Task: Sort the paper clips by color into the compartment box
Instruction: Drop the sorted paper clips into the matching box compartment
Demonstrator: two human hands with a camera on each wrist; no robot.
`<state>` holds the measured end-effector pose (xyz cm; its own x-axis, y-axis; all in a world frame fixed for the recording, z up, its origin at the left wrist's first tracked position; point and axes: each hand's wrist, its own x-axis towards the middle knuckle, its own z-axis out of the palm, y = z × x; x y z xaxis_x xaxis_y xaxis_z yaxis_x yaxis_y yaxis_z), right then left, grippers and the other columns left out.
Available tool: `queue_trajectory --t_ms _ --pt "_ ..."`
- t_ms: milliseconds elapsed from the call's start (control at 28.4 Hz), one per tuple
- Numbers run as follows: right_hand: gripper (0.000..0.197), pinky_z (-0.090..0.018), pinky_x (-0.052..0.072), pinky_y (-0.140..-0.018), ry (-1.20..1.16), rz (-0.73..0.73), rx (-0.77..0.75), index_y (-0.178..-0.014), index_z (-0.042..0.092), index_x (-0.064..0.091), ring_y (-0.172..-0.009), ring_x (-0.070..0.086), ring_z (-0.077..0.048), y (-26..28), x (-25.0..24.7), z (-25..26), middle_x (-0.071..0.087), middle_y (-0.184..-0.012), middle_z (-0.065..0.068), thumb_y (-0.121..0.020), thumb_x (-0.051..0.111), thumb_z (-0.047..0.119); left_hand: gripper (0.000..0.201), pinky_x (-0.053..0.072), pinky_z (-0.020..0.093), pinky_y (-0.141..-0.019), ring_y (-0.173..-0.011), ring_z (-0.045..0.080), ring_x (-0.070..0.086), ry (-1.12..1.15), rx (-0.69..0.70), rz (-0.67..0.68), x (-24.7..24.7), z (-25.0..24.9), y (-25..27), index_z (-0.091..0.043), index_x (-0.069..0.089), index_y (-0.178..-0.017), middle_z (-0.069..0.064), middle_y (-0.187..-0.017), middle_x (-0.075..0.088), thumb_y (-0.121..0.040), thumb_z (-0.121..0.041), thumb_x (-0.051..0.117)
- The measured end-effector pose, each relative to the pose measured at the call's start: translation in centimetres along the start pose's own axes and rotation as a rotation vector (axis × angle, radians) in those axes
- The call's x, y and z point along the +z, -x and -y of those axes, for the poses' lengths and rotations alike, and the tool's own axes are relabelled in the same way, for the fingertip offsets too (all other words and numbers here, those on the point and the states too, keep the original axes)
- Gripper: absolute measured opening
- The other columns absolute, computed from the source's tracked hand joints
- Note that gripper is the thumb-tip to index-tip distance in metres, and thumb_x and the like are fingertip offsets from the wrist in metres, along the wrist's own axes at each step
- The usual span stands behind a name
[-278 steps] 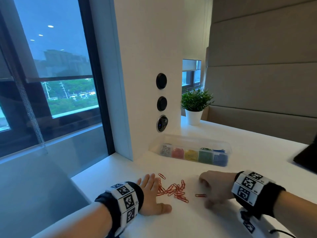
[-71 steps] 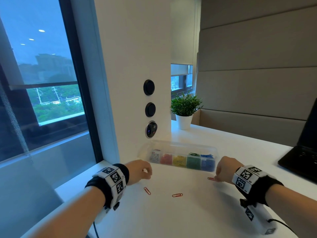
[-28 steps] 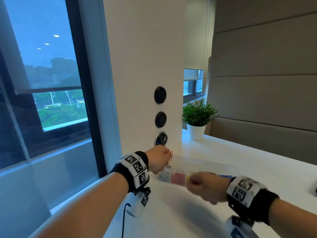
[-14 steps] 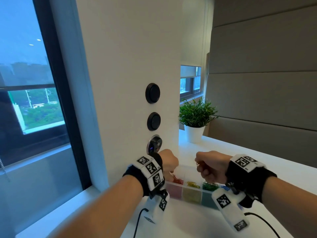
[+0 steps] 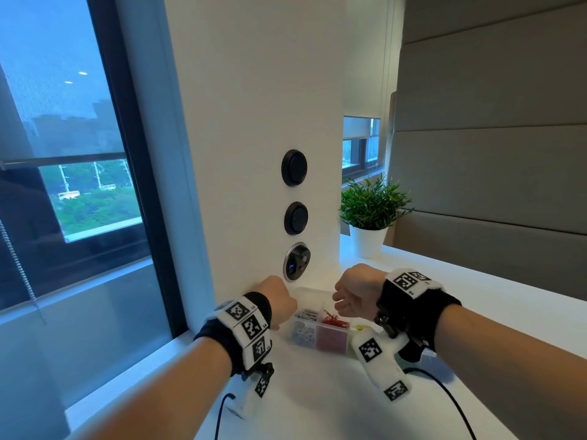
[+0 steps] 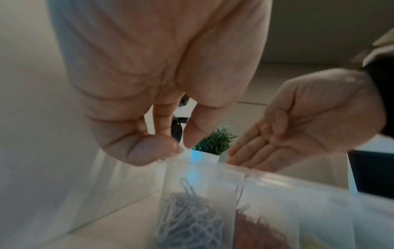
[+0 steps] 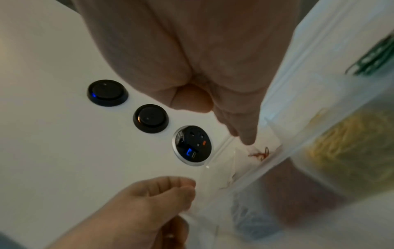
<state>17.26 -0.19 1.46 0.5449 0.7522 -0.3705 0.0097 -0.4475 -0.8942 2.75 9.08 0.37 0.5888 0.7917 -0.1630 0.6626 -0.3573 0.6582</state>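
Right hand (image 5: pixel 355 293) flat and empty over red clips (image 5: pixel 333 320); left hand (image 5: pixel 279 300) curled, contents unclear. Strays could land in the neighbouring silver compartment of the box (image 5: pixel 306 339).

Head view looks down from above; wrist views sit close, sharing the compartment box (image 5: pixel 318 335).

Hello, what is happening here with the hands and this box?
A person is sorting paper clips by colour into a clear box on a white desk. Both hands are above it: the right hand is open, palm empty, over the red clips. The left hand hangs beside the grey clips, fingers loosely curled, apparently holding nothing.
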Motion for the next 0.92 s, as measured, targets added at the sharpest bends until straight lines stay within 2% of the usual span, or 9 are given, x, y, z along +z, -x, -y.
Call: queue_trajectory --t_ms 70,141,247,317,387,493,634,775,916 --pt "0.033 -0.031 0.057 -0.069 0.205 -0.083 -0.063 -0.126 -0.004 0.055 -0.078 0.062 -0.021 0.8 -0.7 -0.5 0.064 -0.11 -0.018 -0.093 0.052 0.003 0.026 0.053 0.03 -0.062 -0.077 0.029 0.07 -0.076 -0.013 0.03 0.8 0.0 0.4 0.003 0.063 -0.103 0.007 -0.07 0.058 -0.097 -0.017 0.048" --pt "0.022 -0.03 0.058 -0.074 0.557 -0.229 -0.128 -0.112 0.002 0.065 -0.082 0.067 -0.019 2.2 -2.1 -1.5 0.069 -0.106 -0.012 -0.092 0.057 0.006 0.025 0.053 0.029 -0.056 -0.057 0.024 0.062 -0.044 -0.041 0.059 1.7 0.3 0.1 0.0 0.056 -0.084 0.008 -0.064 0.054 -0.099 -0.015 0.044" --pt "0.022 -0.027 0.05 -0.079 0.876 -0.407 -0.136 -0.114 0.017 0.061 -0.094 0.06 -0.016 5.3 -5.2 -4.3 0.062 -0.113 -0.001 -0.092 0.056 0.022 0.032 0.047 0.023 -0.041 -0.049 0.018 0.054 0.024 -0.081 0.045 2.0 0.2 0.0 -0.007 0.041 -0.067 0.008 -0.064 0.052 -0.099 -0.007 0.041" --pt "0.038 -0.03 0.047 -0.086 0.977 -0.466 -0.003 -0.127 0.021 0.05 -0.104 0.053 -0.02 6.9 -6.9 -6.5 0.049 -0.125 -0.004 -0.092 0.055 0.034 0.032 0.045 0.022 -0.039 -0.048 0.017 0.053 0.05 -0.084 0.016 1.6 0.1 0.2 -0.007 0.042 -0.066 0.008 -0.063 0.052 -0.098 -0.005 0.042" --pt "0.051 -0.031 0.049 -0.089 0.873 -0.469 0.073 -0.138 0.02 0.042 -0.109 0.053 -0.023 7.4 -8.0 -8.0 0.041 -0.135 -0.008 -0.092 0.057 0.035 0.03 0.045 0.021 -0.039 -0.048 0.019 0.053 0.095 -0.086 -0.006 1.0 -0.4 0.6 -0.005 0.044 -0.067 0.01 -0.063 0.053 -0.097 -0.004 0.043" --pt "0.051 -0.033 0.051 -0.094 0.681 -0.483 0.024 -0.141 0.014 0.043 -0.115 0.057 -0.025 7.8 -9.1 -7.9 0.046 -0.141 -0.007 -0.092 0.056 0.015 0.03 0.046 0.02 -0.043 -0.041 0.018 0.051 0.172 -0.087 -0.022 -0.2 -1.6 1.9 -0.003 0.045 -0.067 0.01 -0.059 0.052 -0.097 -0.003 0.043" --pt "0.04 -0.032 0.053 -0.085 0.468 -0.642 -0.113 -0.123 0.013 0.063 -0.099 0.064 -0.028 10.4 -11.5 -5.2 0.065 -0.115 -0.009 -0.085 0.057 0.004 0.028 0.046 0.035 -0.065 -0.046 0.02 0.049 0.311 -0.07 -0.063 -3.5 -3.5 4.4 0.0 0.051 -0.068 0.012 -0.053 0.051 -0.095 0.0 0.045" --pt "0.026 -0.03 0.052 -0.079 0.333 -0.772 -0.261 -0.102 0.016 0.072 -0.091 0.065 -0.025 14.8 -13.1 -1.8 0.069 -0.102 -0.007 -0.083 0.06 0.003 0.028 0.046 0.024 -0.046 -0.045 0.02 0.047 0.365 0.018 -0.107 -6.5 -6.1 7.5 -0.003 0.049 -0.069 0.01 -0.06 0.047 -0.095 0.001 0.041" --pt "0.024 -0.028 0.049 -0.074 0.259 -0.808 -0.336 -0.097 0.016 0.072 -0.089 0.063 -0.022 18.3 -13.2 -1.3 0.068 -0.1 -0.005 -0.085 0.059 0.0 0.03 0.041 0.017 -0.032 -0.049 0.019 0.044 0.404 0.051 -0.113 -7.6 -7.2 10.3 -0.002 0.047 -0.069 0.01 -0.062 0.045 -0.098 0.0 0.039"
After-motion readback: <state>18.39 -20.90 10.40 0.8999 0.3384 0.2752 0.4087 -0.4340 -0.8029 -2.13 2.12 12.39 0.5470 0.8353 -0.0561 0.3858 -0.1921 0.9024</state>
